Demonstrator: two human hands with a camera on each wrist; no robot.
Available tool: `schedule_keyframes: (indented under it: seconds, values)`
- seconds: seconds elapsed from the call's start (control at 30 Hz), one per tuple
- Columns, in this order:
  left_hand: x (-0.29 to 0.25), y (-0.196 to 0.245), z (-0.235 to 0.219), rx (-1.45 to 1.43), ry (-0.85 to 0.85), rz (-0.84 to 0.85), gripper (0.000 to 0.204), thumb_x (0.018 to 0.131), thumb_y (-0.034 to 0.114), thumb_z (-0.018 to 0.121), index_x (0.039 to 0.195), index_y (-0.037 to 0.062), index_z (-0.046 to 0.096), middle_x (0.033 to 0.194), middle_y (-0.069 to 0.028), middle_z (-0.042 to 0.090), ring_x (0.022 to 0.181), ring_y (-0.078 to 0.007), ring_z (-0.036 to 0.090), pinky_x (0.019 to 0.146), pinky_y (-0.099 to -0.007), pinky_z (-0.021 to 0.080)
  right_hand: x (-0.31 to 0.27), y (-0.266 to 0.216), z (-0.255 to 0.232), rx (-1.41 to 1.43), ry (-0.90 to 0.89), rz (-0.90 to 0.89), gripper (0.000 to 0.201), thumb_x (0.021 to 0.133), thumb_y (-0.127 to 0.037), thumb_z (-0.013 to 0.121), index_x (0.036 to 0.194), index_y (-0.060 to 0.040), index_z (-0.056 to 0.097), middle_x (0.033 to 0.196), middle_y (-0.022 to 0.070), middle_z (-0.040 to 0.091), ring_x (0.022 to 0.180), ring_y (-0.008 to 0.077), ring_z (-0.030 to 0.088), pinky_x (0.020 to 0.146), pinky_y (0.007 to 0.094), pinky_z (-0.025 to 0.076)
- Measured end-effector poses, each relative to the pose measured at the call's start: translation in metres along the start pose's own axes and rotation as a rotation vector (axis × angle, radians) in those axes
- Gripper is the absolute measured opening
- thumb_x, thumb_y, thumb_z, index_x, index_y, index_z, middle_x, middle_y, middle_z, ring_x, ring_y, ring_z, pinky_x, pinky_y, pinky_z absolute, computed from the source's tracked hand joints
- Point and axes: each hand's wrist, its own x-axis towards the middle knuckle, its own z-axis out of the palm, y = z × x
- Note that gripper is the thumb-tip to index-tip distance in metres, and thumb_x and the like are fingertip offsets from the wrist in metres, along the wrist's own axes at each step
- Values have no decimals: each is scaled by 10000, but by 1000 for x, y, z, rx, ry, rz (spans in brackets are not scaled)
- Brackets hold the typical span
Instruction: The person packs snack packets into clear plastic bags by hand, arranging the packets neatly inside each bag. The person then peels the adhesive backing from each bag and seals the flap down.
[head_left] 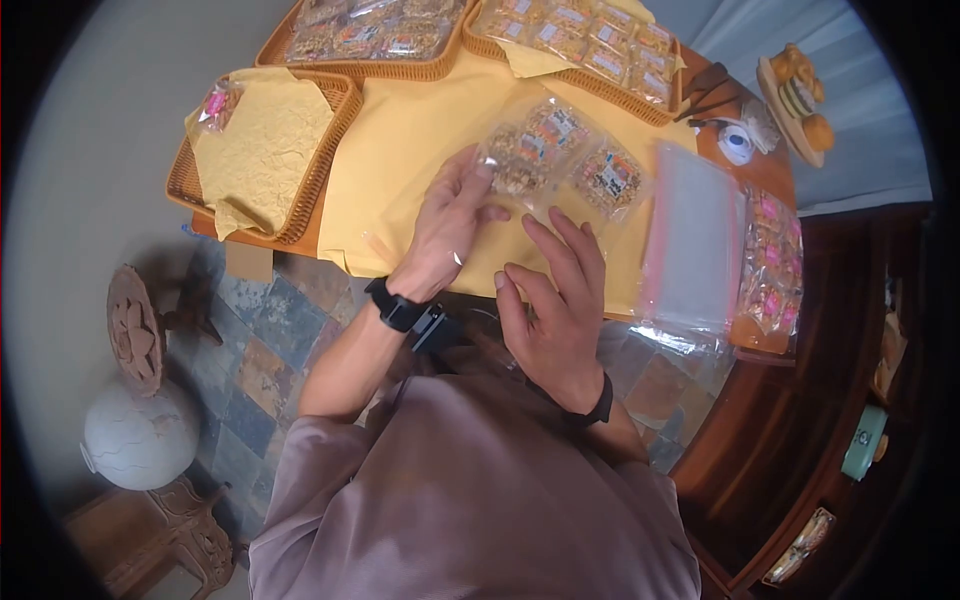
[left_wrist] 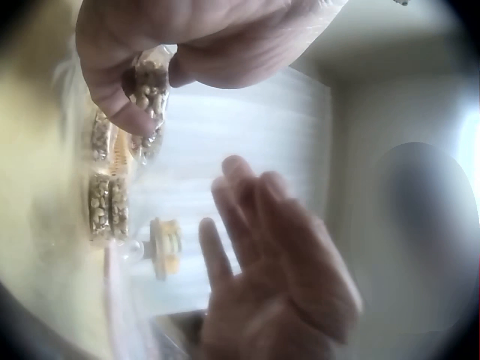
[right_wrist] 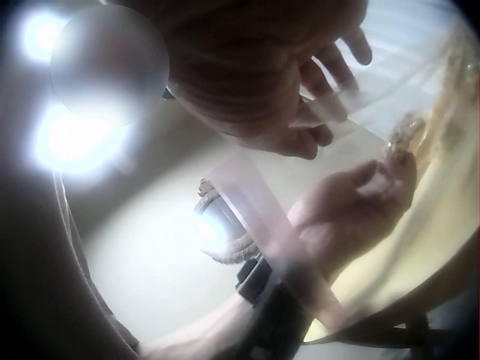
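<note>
In the head view my left hand pinches a clear-wrapped nut snack over the yellow cloth. The left wrist view shows the snack edge-on between thumb and fingers. Clear plastic film hangs about this hand; in the right wrist view its pinkish strip crosses the left forearm. Beside and beyond the held snack are more labelled nut snack packs, one behind it and another to the right. My right hand is raised nearer the body, fingers spread and holding nothing.
A stack of clear bags lies at the table's right, next to pink-labelled packs. Wicker baskets line the back: one with nut packs, one with yellow packs. A cloth-lined basket stands left. A tape roll sits back right.
</note>
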Motion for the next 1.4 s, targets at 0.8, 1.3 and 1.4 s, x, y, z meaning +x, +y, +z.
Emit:
schedule_keyframes:
  seconds: [0.8,1.3,1.4]
  values:
    - [76,-46,37,-73,257,54,480,1037,176,610,1414,-66,438,992,-80,651,863,-160,671,696,-290,586,3,5,11,158,56,-13,131,799,-56,774,903,-2,716,1284,176,647,1294,398,549,1096,588,407]
    - [24,-32,33,489,-196,-36,195,990,-13,615,1185,-22,632,1063,-106,667,818,-127,647,680,-285,544,-24,55,-14,127,104,151,554,989,-345,628,1365,50,526,1499,274,468,1408,493,409,1156,606,304]
    - [31,-40,34,616,-353,166,309,973,-8,637,1281,-4,612,1050,-102,653,834,-149,635,719,-307,533,-31,62,-12,159,126,202,586,1003,-326,602,1419,63,462,1520,282,442,1430,501,371,1173,583,291]
